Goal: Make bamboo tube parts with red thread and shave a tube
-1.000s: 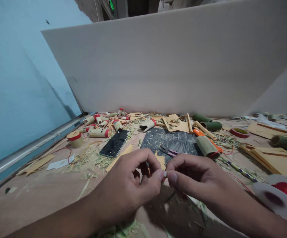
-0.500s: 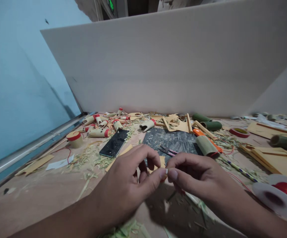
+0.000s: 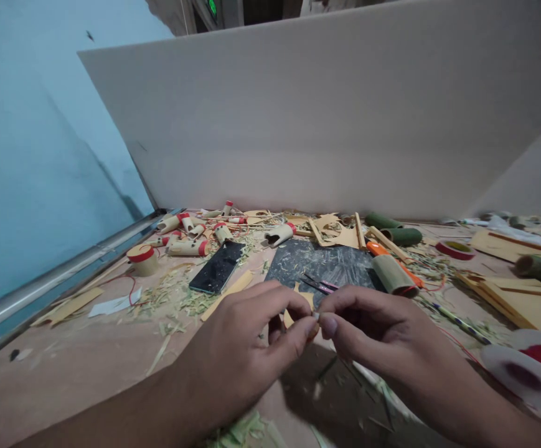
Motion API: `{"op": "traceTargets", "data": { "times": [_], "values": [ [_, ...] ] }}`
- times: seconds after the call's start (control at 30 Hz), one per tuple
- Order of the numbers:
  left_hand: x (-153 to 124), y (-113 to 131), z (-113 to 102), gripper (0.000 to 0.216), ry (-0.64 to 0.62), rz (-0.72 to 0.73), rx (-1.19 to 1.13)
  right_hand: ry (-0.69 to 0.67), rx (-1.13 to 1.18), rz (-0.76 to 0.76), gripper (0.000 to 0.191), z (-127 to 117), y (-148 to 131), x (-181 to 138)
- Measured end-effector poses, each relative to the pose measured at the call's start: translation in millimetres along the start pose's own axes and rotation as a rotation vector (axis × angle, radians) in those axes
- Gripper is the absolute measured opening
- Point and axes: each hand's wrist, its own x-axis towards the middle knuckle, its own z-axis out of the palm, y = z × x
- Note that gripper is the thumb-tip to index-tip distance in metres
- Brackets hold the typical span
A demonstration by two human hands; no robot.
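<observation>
You are pinching a bit (image 3: pixel 315 317) between both thumbs and forefingers – your left hand (image 3: pixel 246 348) and right hand (image 3: pixel 373 336) are meeting tip to tip just above the table (image 3: pixel 65 367), each closed tight on it, likely because it is too small to hold any other way; what it is, I cannot tell. A tan scrap (image 3: pixel 293 309) is showing behind your left fingers. A spool (image 3: pixel 531 367) of red thread is lying near your right wrist. Just beyond your hands the tweezers (image 3: pixel 317 285) are resting on the mat (image 3: pixel 326 264) – within easy reach – with a green tube (image 3: pixel 391 274) at its right edge and a phone (image 3: pixel 218 266) to its left among shavings (image 3: pixel 172 295). Farther back, red-banded tubes (image 3: pixel 188 247) are lying scattered before the white board (image 3: pixel 321 112).
</observation>
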Motion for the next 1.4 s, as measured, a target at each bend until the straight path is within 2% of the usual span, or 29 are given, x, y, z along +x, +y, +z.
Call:
{"op": "traceTargets", "data": {
  "times": [0.27, 1.4],
  "values": [
    [-0.8, -0.3, 0.6, 0.014, -0.004, 0.012, 0.029, 0.062, -0.212, -0.137, 0.015, 2.7, 1.5, -1.0],
    [-1.5, -1.4, 2.8, 0.009, 0.025, 0.025, 0.024, 0.074, -0.306, -0.219, 0.017, 2.9, 4.6, -2.2]
  ]
}}
